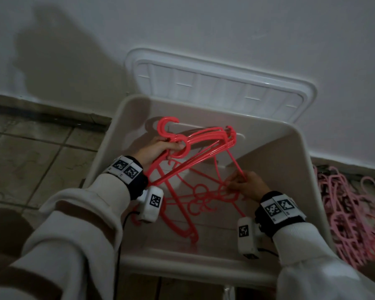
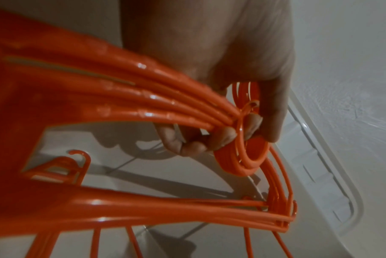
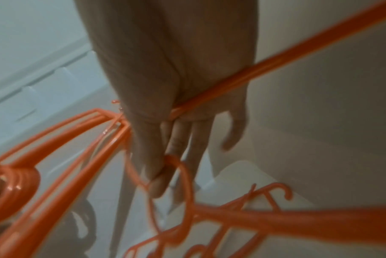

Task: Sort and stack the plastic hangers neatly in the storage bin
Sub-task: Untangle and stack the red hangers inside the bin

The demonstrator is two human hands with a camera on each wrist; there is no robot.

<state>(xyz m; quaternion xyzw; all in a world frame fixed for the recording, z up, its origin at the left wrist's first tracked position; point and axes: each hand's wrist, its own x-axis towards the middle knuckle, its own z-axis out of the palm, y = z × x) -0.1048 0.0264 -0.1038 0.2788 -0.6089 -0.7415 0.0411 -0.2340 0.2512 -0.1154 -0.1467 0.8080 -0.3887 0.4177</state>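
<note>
My left hand [image 1: 173,151] grips a bundle of several red hangers [image 1: 206,137] by their stacked hooks, holding them over the white storage bin [image 1: 279,169]. In the left wrist view the fingers [image 2: 228,136] curl through the hooks of the bundle [image 2: 242,162]. My right hand [image 1: 234,185] is down inside the bin at the right. There, thumb and forefinger [image 3: 158,185] pinch the hook of a single red hanger [image 3: 183,176]. A bar of another hanger [image 3: 265,64] crosses the palm. More red hangers [image 1: 182,215] lie tangled on the bin's bottom.
The bin's white lid [image 1: 225,83] leans on the wall behind it. A heap of pink hangers [image 1: 351,215] lies on the floor to the right of the bin. Tiled floor [image 1: 41,159] lies to the left.
</note>
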